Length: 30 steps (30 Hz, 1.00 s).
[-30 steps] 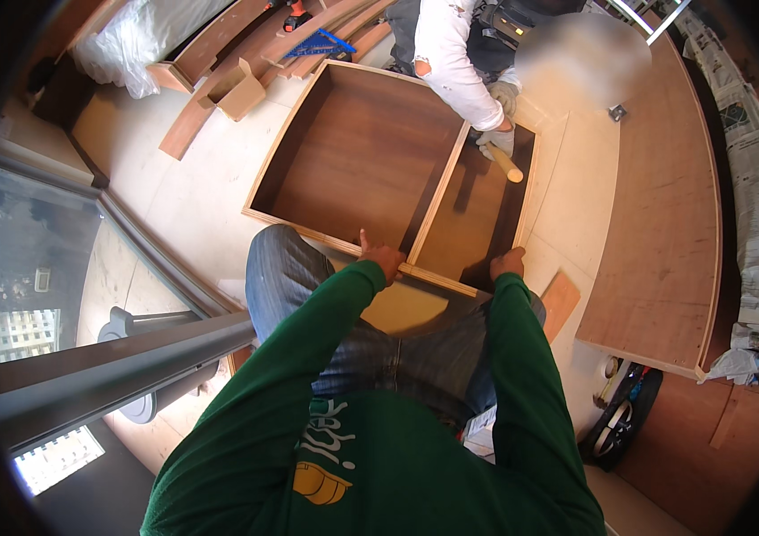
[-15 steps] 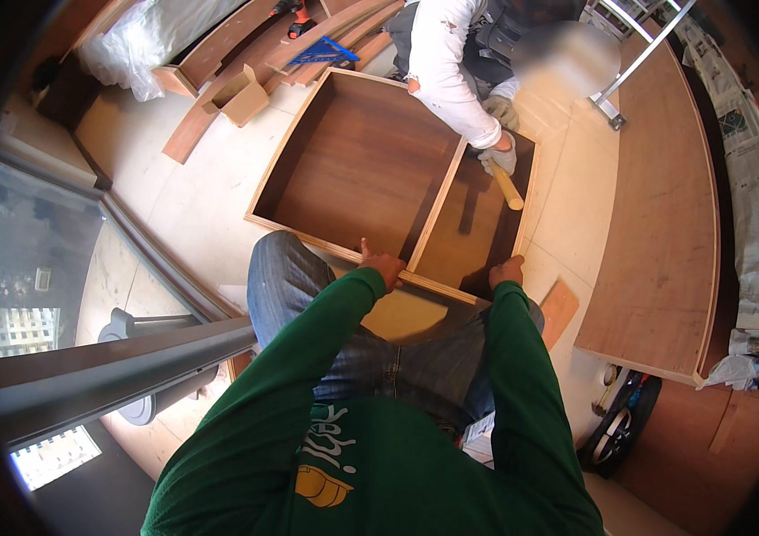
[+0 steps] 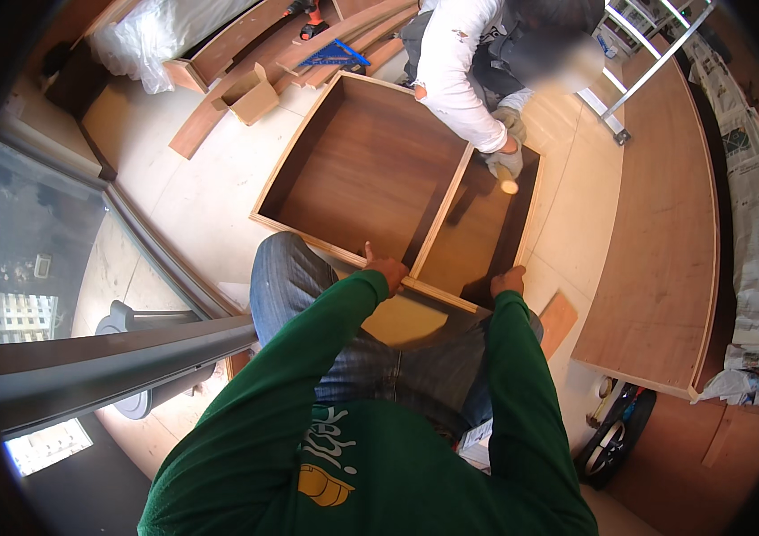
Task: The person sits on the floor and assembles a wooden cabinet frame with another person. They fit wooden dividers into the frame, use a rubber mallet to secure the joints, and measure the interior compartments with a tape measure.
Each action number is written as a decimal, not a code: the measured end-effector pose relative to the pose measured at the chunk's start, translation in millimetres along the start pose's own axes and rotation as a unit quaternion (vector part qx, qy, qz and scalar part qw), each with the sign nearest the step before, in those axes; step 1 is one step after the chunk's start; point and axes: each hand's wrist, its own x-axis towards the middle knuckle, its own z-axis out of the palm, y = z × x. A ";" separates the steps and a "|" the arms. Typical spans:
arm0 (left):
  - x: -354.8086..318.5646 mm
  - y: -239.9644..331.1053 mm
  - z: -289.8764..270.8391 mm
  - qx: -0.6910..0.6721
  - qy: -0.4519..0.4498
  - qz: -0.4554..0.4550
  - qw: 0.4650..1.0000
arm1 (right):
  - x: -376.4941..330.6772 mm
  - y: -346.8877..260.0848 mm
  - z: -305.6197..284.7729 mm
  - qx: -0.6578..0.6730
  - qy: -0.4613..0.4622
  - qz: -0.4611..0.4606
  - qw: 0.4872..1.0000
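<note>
A wooden cabinet box (image 3: 363, 156) with a dividing board (image 3: 441, 218) lies on the floor before my knees. My left hand (image 3: 386, 272) grips its near edge by the divider, one finger sticking up. At the near right corner, my right hand (image 3: 508, 281) is closed around the side panel. Across the box, a co-worker in white sleeves leans over the narrower right compartment. The co-worker's gloved hand (image 3: 506, 163) holds a tool by its light wooden handle (image 3: 510, 187); its head is hidden.
Long boards (image 3: 194, 132), an open cardboard box (image 3: 253, 96) and a blue triangular square (image 3: 337, 55) lie at the far left. A large wooden panel (image 3: 652, 232) stretches along the right, near a metal ladder (image 3: 638, 103). A grey metal frame (image 3: 120, 357) crosses the left.
The co-worker's handle has swung up and away, now seen nearly end-on. Both my hands keep their hold on the box; the whole view has shifted slightly.
</note>
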 end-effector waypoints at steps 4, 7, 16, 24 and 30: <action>-5.5 5.1 -12.5 0.010 -0.031 0.001 0.999 | 1.7 0.9 0.0 -0.011 0.004 0.006 1.000; -2.3 0.7 -9.1 0.004 -0.035 0.005 0.999 | 0.6 0.4 1.0 -0.006 0.007 -0.002 1.000; -0.5 -1.5 -3.7 -0.008 -0.010 0.017 1.000 | 1.4 1.4 -1.9 0.003 -0.002 0.010 1.000; -0.7 -4.8 0.8 -0.009 -0.006 0.007 1.000 | 0.8 1.7 2.5 -0.002 0.001 -0.017 1.000; -1.0 -0.3 -2.4 -0.001 0.000 0.008 1.000 | 1.7 4.2 0.7 -0.008 0.012 -0.024 1.000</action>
